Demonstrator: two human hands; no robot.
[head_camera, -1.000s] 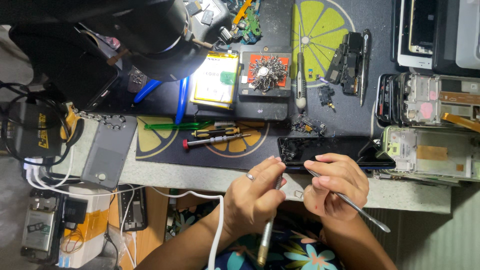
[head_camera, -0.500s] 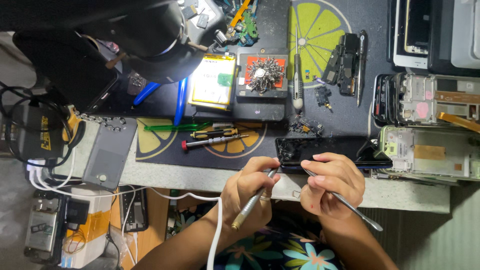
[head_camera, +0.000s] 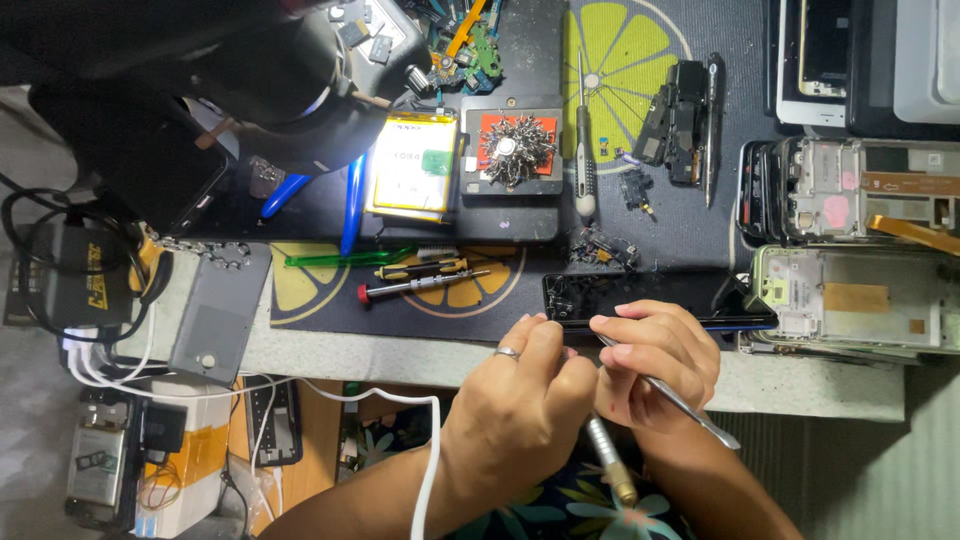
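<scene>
A dark phone lies at the near edge of the black work mat. My left hand, with a ring on one finger, is closed around a silver tool with a brass end that points down toward me. My right hand grips thin metal tweezers, fingertips resting on the phone's near edge. Both hands meet just below the phone.
A magnetic pad with a heap of screws, a phone battery, screwdrivers, opened phone frames at the right, a black lamp head at the upper left, cables and a grey box at the left.
My left hand turned the silver tool: its long end swung from down-left to down-right, under the hand. The right hand and tweezers stayed almost still on the phone.
</scene>
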